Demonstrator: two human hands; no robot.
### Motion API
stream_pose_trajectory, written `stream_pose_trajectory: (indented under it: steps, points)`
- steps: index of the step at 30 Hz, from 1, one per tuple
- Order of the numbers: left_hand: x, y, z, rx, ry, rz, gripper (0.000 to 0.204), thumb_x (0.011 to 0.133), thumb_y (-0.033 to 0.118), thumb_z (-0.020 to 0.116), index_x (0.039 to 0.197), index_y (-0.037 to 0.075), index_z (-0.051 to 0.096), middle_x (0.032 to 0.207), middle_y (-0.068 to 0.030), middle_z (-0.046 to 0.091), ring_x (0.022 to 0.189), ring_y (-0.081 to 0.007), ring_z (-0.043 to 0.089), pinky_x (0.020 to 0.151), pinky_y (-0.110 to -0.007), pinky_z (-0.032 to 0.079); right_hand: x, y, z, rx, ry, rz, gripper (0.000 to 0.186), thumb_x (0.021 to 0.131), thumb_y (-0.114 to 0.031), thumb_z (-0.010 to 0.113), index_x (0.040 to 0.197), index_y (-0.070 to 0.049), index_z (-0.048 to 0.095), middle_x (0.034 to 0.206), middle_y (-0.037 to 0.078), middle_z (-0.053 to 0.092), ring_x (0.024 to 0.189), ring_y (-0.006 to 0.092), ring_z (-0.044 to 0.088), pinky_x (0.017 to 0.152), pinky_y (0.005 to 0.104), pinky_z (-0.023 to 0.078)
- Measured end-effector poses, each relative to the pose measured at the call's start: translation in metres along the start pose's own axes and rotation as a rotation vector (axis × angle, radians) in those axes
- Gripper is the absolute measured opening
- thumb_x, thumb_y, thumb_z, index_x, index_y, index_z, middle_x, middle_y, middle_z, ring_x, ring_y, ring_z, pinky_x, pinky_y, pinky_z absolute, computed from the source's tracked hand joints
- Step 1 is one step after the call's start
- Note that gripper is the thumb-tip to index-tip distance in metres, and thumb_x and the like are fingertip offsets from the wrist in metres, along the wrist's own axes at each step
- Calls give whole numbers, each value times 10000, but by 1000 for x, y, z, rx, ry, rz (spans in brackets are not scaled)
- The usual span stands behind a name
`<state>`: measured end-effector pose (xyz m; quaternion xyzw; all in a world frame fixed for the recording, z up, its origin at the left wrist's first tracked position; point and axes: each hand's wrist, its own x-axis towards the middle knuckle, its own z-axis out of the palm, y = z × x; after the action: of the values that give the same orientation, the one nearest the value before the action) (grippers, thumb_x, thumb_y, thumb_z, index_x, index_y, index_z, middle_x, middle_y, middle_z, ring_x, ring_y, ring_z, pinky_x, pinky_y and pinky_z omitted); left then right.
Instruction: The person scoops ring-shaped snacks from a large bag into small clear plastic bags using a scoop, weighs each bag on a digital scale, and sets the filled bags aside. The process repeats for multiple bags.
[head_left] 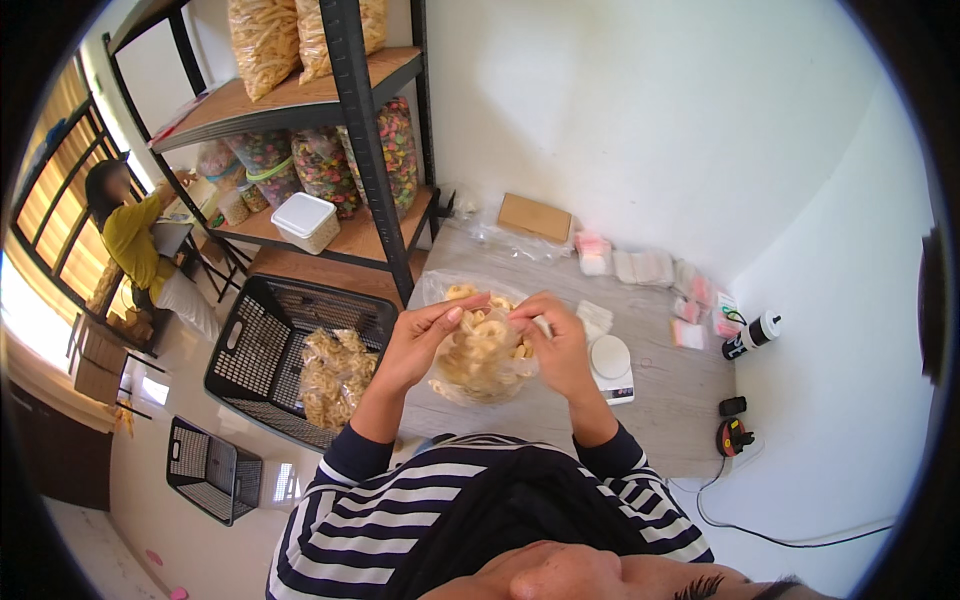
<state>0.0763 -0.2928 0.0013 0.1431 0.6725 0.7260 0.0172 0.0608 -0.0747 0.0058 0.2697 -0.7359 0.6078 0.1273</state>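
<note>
Over the table in front of me, a clear plastic bag of pale, ring-shaped snacks [478, 368] hangs between my two hands. My left hand [424, 338] pinches the bag's upper edge on the left, fingers pointing inward. On the other side, my right hand [556, 345] grips the upper edge between thumb and fingers. The lower part of the bag is blurred. Just behind it, more pale snacks [461, 291] show in clear plastic, partly hidden by my hands.
A white scale [611, 362] stands right of my right hand; small packets [645, 267] lie along the wall beside a bottle [752, 336]. At left are a black crate [300, 290] with bagged snacks and a shelf [290, 100]. Another person [140, 240] sits far left.
</note>
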Motion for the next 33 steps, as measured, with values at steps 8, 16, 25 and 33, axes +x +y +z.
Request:
stream_pose_trajectory:
  steps: [8, 16, 25, 33]
  points:
    - [-25, -5, -9, 64, 104, 90, 365, 1043, 236, 528, 1241, -36, 670, 1218, -136, 702, 1131, -172, 632, 1008, -312, 462, -1, -12, 13, 17, 7, 12, 81, 875, -27, 712, 948, 2, 692, 921, 99, 667, 870, 205, 638, 798, 306, 489]
    - [-36, 2, -9, 114, 207, 134, 351, 1048, 214, 517, 1242, -38, 668, 1191, -121, 714, 1105, -155, 641, 1002, -296, 460, 2, -14, 34, 33, 48, -91, 58, 878, 26, 702, 926, 12, 672, 886, 84, 659, 817, 169, 616, 739, 284, 482]
    - [-36, -15, -14, 64, 227, 155, 318, 1050, 170, 517, 1232, -40, 672, 1217, -140, 703, 1125, -163, 639, 1011, -308, 472, 5, -11, 40, -13, -75, -116, 64, 872, 19, 711, 927, 11, 679, 887, 88, 664, 826, 167, 622, 754, 272, 480]
    - [-35, -24, -33, -296, -102, 188, 768, 912, 435, 686, 1452, -52, 439, 1429, -229, 529, 1339, -267, 509, 1147, -395, 343, 3, 5, 32, 248, -118, -53, 81, 897, 36, 680, 969, 0, 680, 960, 85, 644, 851, 163, 607, 767, 278, 489]
